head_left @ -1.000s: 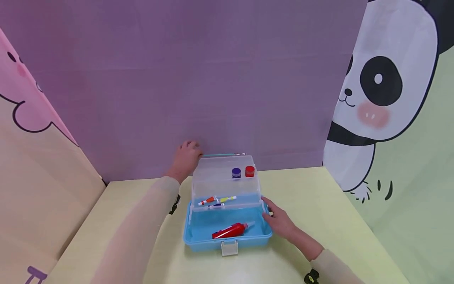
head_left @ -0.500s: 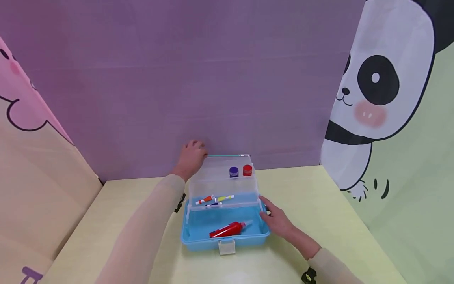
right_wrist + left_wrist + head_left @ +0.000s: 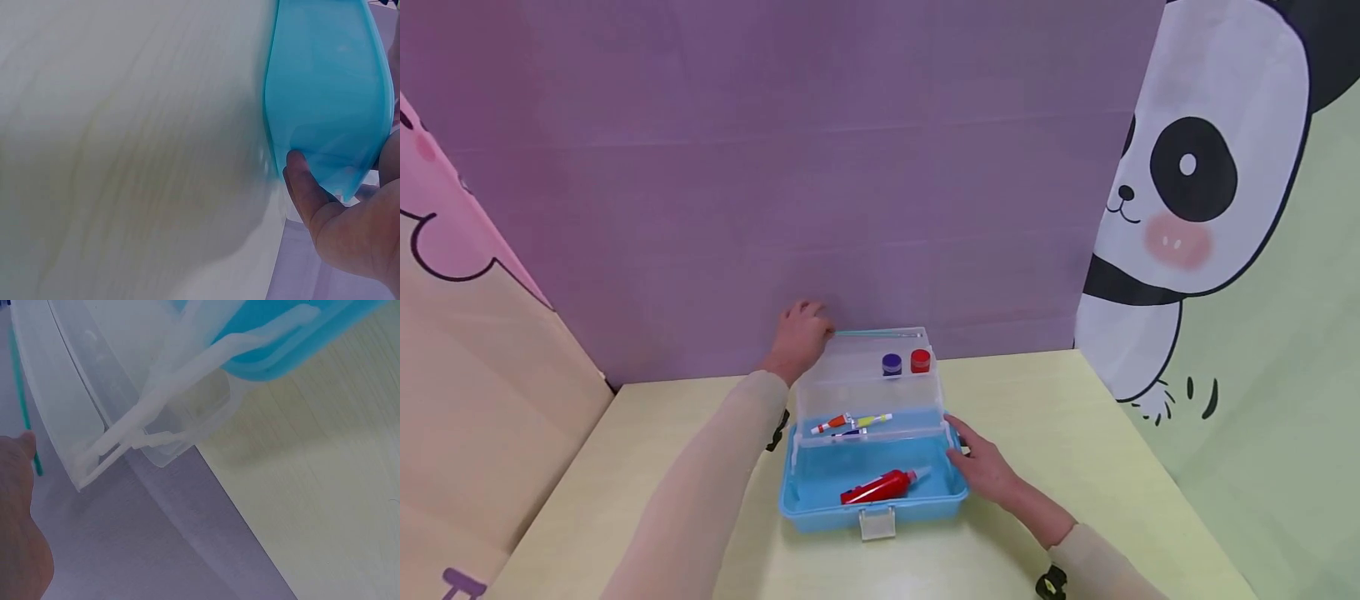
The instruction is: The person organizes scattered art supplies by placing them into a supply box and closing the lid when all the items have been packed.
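Observation:
My left hand (image 3: 802,337) pinches one end of a thin teal paintbrush (image 3: 872,334), which lies level across the back of the topmost clear tray (image 3: 850,354). In the left wrist view the brush (image 3: 21,390) runs past the thumb along the tray's edge. The blue storage box (image 3: 880,514) stands unfolded, its clear trays stepped up behind the base. My right hand (image 3: 988,471) grips the box's right end, fingers against the outer blue wall (image 3: 331,81) and thumb at the rim. A red bottle (image 3: 880,487) with a clear nozzle lies in the base.
Small paint tubes, orange (image 3: 831,423) and yellow (image 3: 872,420) among them, lie in the lower tray. A purple-lidded jar (image 3: 892,365) and a red jar (image 3: 921,361) stand in the upper one. A purple backdrop (image 3: 880,183) rises behind the pale table (image 3: 1030,400).
The left hand has lowered the paintbrush a little, from above the top tray's back edge to just within it. The right hand keeps its grip on the box. The head view has shifted slightly.

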`<state>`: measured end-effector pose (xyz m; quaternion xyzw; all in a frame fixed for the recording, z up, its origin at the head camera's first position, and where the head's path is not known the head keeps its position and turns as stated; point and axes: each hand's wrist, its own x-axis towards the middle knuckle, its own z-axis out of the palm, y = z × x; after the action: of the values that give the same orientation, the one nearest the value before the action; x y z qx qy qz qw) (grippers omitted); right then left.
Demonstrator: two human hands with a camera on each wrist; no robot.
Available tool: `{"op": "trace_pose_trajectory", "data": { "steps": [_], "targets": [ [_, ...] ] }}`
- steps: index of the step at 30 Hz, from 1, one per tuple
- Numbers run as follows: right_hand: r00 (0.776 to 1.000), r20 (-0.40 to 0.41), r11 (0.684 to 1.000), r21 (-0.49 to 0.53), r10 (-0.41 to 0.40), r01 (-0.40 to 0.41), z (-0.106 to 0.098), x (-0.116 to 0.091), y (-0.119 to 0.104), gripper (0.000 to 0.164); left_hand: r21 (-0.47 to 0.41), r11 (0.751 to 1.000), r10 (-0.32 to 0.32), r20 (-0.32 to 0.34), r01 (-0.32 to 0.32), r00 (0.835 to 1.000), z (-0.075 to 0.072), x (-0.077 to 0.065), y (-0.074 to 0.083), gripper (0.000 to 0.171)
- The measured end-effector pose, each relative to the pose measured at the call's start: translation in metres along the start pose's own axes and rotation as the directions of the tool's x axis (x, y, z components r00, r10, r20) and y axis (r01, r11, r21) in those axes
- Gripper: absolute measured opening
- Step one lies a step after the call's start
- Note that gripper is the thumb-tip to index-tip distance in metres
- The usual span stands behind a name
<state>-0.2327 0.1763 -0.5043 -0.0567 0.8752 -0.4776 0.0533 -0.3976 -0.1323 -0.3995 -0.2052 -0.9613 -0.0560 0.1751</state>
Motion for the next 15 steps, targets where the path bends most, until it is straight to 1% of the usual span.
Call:
{"op": "trace_pose_trajectory", "data": {
  "steps": [4, 7, 11, 15],
  "targets": [
    [1.0, 0.002, 1.0, -0.015, -0.005, 0.005, 0.0, 0.0, 0.0, 0.058, -0.019, 1.0, -0.024, 0.028, 0.025, 0.999, 0.001, -0.001, -0.005, 0.024],
    [1.0, -0.002, 1.0, -0.02, -0.006, 0.006, 0.0, 0.001, 0.0, 0.058, -0.032, 0.999, -0.026, 0.03, 0.027, 0.999, 0.0, -0.002, -0.009, 0.03],
    [1.0, -0.009, 1.0, -0.02, -0.01, 0.01, 0.0, 0.001, 0.001, 0.059, -0.062, 0.998, -0.03, 0.03, 0.032, 0.999, -0.001, -0.005, -0.013, 0.029],
    [1.0, -0.012, 1.0, -0.027, -0.011, 0.011, 0.001, 0.001, 0.002, 0.059, -0.09, 0.994, -0.05, 0.053, 0.055, 0.997, -0.004, -0.01, -0.016, 0.03]
  ]
}}
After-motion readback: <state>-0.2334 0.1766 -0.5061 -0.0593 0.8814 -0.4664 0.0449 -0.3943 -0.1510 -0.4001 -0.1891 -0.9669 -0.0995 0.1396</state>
